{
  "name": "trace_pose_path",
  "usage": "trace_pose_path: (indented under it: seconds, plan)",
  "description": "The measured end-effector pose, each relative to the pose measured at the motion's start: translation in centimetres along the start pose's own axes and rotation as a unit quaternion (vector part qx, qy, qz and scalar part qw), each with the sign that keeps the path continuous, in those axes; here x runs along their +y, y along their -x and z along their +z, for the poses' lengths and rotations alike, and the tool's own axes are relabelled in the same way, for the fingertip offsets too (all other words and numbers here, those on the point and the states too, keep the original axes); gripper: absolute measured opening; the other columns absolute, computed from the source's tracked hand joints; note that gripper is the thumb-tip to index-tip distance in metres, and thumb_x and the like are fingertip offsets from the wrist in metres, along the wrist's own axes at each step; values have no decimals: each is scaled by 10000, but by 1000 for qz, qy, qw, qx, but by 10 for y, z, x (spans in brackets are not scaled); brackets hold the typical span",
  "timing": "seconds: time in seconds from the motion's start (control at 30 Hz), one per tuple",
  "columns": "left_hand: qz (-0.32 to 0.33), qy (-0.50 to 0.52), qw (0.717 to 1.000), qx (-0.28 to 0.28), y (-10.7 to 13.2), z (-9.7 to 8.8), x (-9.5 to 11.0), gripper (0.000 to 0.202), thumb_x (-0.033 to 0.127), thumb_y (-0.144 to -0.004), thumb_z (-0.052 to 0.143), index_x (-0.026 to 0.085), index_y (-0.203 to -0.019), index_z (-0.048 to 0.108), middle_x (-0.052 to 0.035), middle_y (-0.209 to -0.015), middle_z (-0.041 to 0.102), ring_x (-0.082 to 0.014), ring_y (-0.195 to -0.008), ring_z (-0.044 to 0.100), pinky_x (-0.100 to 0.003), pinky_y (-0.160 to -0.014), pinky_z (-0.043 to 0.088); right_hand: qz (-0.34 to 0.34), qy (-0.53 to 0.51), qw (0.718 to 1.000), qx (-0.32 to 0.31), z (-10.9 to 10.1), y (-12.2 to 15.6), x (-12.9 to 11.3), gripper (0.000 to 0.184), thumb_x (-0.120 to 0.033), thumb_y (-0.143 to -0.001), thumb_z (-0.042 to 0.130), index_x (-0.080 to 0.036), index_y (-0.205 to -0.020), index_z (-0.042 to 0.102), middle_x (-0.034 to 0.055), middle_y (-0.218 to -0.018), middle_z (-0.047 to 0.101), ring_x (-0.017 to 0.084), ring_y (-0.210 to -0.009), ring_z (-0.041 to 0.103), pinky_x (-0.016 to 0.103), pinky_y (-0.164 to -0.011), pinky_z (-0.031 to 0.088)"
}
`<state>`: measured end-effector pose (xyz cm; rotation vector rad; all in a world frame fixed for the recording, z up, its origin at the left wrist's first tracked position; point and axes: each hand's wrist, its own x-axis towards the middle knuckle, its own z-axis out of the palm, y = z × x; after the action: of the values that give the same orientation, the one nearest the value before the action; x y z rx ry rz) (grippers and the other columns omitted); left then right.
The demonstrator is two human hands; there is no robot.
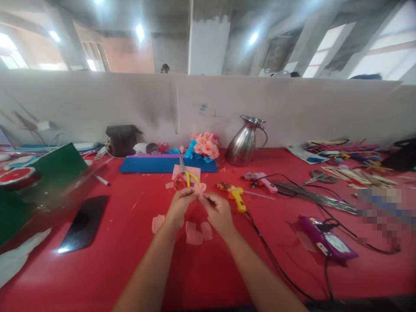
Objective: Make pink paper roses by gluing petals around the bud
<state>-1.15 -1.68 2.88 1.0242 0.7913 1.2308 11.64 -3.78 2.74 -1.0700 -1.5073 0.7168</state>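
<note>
Between the fingertips of both hands is a small pink paper flower (200,188). My left hand (182,207) pinches it from the left, and my right hand (217,211) pinches it from the right. Just beyond the fingers lie scissors (187,175) with red and yellow handles, resting over a sheet of pink paper (195,171). Near my wrists, cut pink paper pieces (194,234) are scattered on the red table (130,260). A yellow glue gun (236,197) lies to the right of my right hand. The fingertips partly hide the flower's base.
Behind the scissors stand a bunch of pink paper flowers (205,146), a blue board (152,164) and a steel jug (243,143). A pink glue gun (261,181), a purple power strip (328,240) and cables spread rightward. A black phone (85,221) lies left.
</note>
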Motion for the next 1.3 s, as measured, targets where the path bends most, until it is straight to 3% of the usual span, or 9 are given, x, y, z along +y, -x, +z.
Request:
trace_pose_path:
  seconds: [0.37,0.53,0.77,1.13,1.3]
  plan:
    - [-29,85,994,-55,3,0,0,191,297,-655,724,152,-775,687,-36,-754,634,-122,-736,544,-268,-782,415,75,-62,995,-36,-5,-4,5,204,-383,-743,633,-184,-700,649,0,-659,630,143,-616,548,255,-581,413]
    - [29,26,999,-28,1,6,-1,187,342,-737,644,187,-842,657,-25,-849,627,-131,-818,533,-262,-823,395,62,-70,996,-3,-9,-6,-3,215,-401,-731,648,-189,-759,622,10,-709,624,140,-638,541,258,-599,420]
    - [56,-107,993,-10,-1,5,-2,198,357,-750,606,166,-698,599,-7,-720,565,-124,-714,484,-242,-731,376,34,-112,992,49,-11,-5,-10,145,-359,-795,574,-215,-810,563,-19,-725,570,109,-608,496,236,-575,397]
    - [48,-129,990,-10,2,9,-1,201,361,-721,616,160,-703,616,-7,-684,553,-135,-704,472,-239,-710,365,28,-53,996,60,-11,-5,-4,157,-325,-808,525,-196,-729,569,3,-686,585,124,-596,496,245,-561,379]
    - [51,-115,992,-8,2,8,-2,173,332,-727,612,166,-678,603,-5,-676,542,-132,-698,467,-235,-707,367,70,-82,993,52,-11,-5,-7,166,-332,-776,544,-195,-685,572,-21,-587,521,108,-529,434,237,-513,347]
